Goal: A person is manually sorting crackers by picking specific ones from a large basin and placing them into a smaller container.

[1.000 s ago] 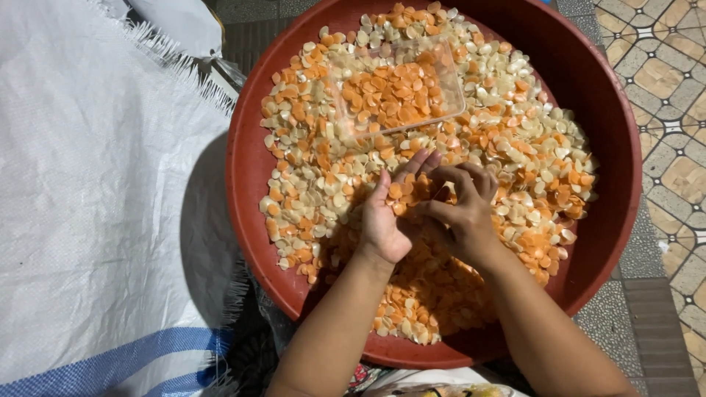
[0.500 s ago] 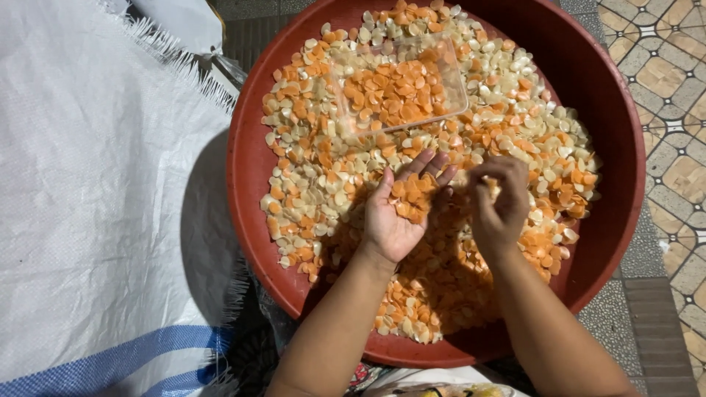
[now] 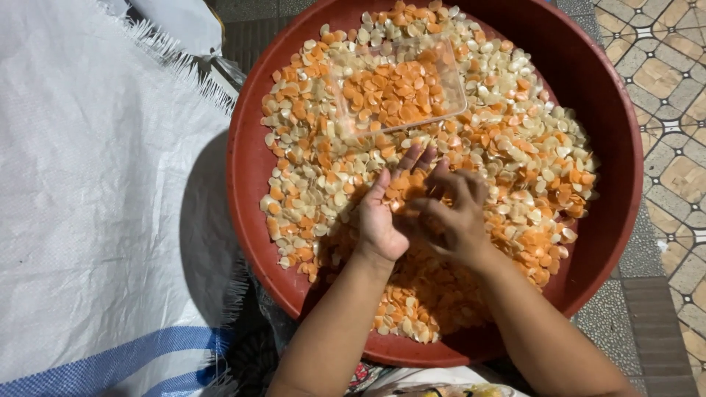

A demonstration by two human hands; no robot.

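Two bare hands are seen over a large red basin (image 3: 610, 110) filled with small orange and cream shells (image 3: 515, 147). The left hand (image 3: 386, 213) is turned palm up, its fingers loosely cupped around a small heap of orange shells (image 3: 403, 185) lying on the palm. The right hand (image 3: 452, 217) is placed just beside it, touching at the fingertips, with the fingers bent and pinched together over that heap; whether a shell is gripped between them cannot be told. A clear plastic tray (image 3: 397, 84), holding only orange shells, is set on the shell pile toward the far side of the basin, well apart from the hands. A white woven sack (image 3: 88, 191) with blue stripes is spread left of the basin. Patterned paving tiles (image 3: 673, 66) are visible at the right.
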